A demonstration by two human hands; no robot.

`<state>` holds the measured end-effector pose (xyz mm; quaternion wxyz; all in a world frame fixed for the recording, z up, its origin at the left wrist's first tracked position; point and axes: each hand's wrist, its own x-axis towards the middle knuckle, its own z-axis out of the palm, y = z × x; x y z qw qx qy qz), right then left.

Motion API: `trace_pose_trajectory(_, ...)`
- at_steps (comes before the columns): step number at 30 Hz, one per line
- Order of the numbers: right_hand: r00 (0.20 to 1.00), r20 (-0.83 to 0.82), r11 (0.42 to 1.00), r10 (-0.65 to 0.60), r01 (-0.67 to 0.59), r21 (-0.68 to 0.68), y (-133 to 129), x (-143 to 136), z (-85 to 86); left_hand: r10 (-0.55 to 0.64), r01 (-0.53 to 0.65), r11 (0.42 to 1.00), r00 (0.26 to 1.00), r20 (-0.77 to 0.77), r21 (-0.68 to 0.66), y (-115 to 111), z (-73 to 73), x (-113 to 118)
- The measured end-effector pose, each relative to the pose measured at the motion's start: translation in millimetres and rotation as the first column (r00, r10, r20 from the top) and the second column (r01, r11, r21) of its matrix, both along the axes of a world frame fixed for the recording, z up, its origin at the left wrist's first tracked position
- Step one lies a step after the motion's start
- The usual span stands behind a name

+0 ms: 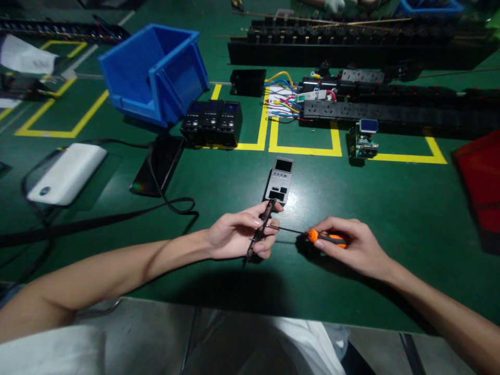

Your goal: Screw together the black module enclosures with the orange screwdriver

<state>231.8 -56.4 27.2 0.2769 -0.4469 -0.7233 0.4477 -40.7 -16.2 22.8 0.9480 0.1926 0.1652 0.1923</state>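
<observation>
My left hand is closed around a thin, dark, narrow part, held on edge above the table. What kind of part it is I cannot make out. In my right hand is a screwdriver with an orange and black handle. Its shaft points left, and the tip meets or nearly meets the dark part by my left fingers. Just beyond my left fingertips lies a grey faceplate with a dark window and several cut-outs.
A blue bin, several black modules and a small circuit board assembly stand further back. Black socket strips with loose wires lie behind. At left are a white power bank, a phone and a black strap; a red bin is at right.
</observation>
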Motion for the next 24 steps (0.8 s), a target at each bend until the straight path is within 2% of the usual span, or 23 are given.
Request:
trace_pose_trajectory(7, 1.000, -0.007, 1.000, 0.002, -0.002, 0.021, 0.1, 0.2, -0.3, 0.007, -0.007, 1.000, 1.000, -0.019, 0.026, -1.4, 0.7, 0.7)
trace_pose_trajectory(15, 1.000, -0.002, 0.999, 0.014, -0.014, -0.032, 0.9, 0.1, 1.2, 0.126, -0.118, 0.983, 0.991, -0.051, 0.137, -4.8, -0.5, 3.2)
trace_pose_trajectory(24, 0.994, -0.077, 0.973, 0.082, -0.096, -0.208, 0.0, 0.3, 4.2, 0.147, -0.136, 0.968, 0.989, -0.034, 0.212, -6.8, -2.6, 3.5)
